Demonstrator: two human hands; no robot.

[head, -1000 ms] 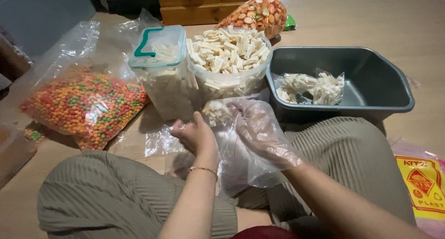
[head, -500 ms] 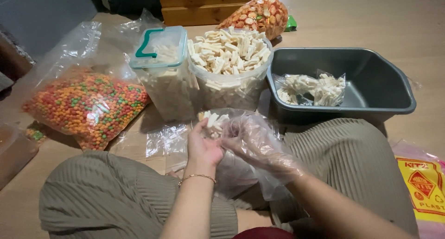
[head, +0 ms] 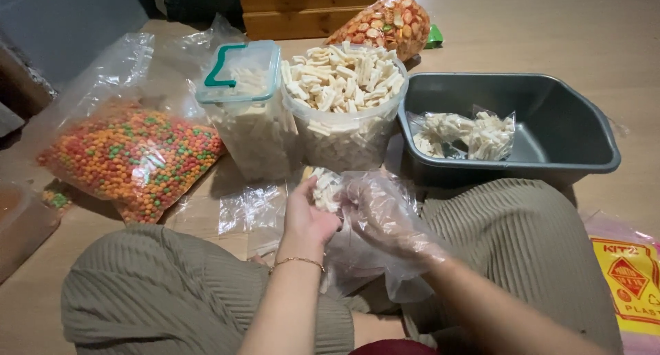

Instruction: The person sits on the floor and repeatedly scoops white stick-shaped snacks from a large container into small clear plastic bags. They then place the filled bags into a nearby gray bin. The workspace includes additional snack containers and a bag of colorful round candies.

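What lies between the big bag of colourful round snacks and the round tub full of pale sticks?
In the head view, a clear rectangular container with a green-handled lid stands between the bag of colourful snacks and the round tub, close against the tub.

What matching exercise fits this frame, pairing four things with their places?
Things:
1. bag of coloured balls
2. small filled bag
3. round tub of white sticks
4. left hand

Places:
A. inside the grey basin
B. on the floor at far left
C. holding white snack pieces over the lap
D. between the green-handled container and the basin

Pairs: 1-B, 2-A, 3-D, 4-C
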